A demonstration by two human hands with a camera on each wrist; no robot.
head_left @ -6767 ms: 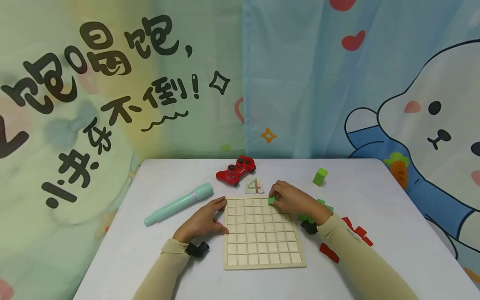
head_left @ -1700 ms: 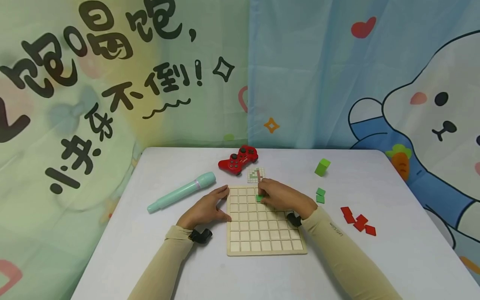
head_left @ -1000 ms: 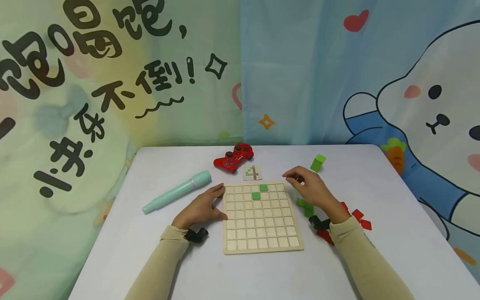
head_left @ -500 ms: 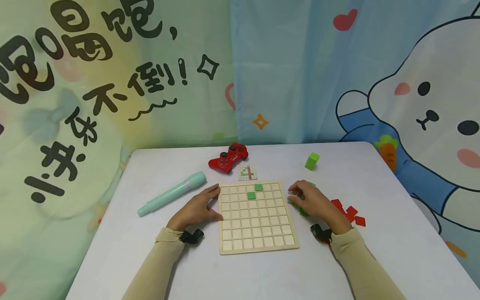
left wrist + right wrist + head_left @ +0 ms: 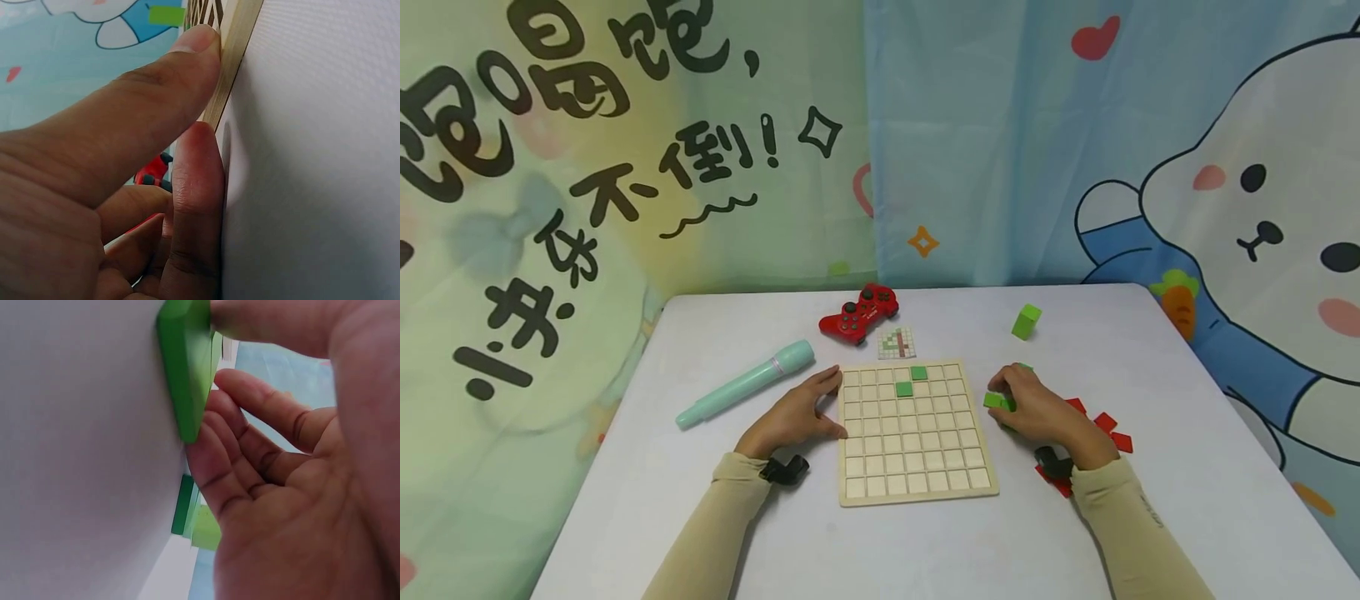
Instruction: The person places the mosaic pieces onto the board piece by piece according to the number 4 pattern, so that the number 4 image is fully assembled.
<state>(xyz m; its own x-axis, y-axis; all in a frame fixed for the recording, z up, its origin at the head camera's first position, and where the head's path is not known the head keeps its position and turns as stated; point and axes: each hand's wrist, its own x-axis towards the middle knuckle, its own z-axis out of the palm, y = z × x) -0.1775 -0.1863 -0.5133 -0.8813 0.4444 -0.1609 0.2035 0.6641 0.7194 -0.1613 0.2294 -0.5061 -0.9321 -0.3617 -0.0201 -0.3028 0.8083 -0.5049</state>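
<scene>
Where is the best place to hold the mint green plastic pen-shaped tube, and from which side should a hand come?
Take the mint green plastic pen-shaped tube from above, across its thicker middle: it lies flat and diagonal, so its long sides are free.

Long beige sleeves (image 5: 722, 517), small black wrist cameras (image 5: 782, 470)

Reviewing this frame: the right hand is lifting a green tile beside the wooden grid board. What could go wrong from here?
The right hand pinches the green tile only at its edges, so it might slip. The tile could also land in the wrong cell beside the two placed green tiles. The left hand only presses the wooden grid board at its edge, so a hard push might shift it.
</scene>
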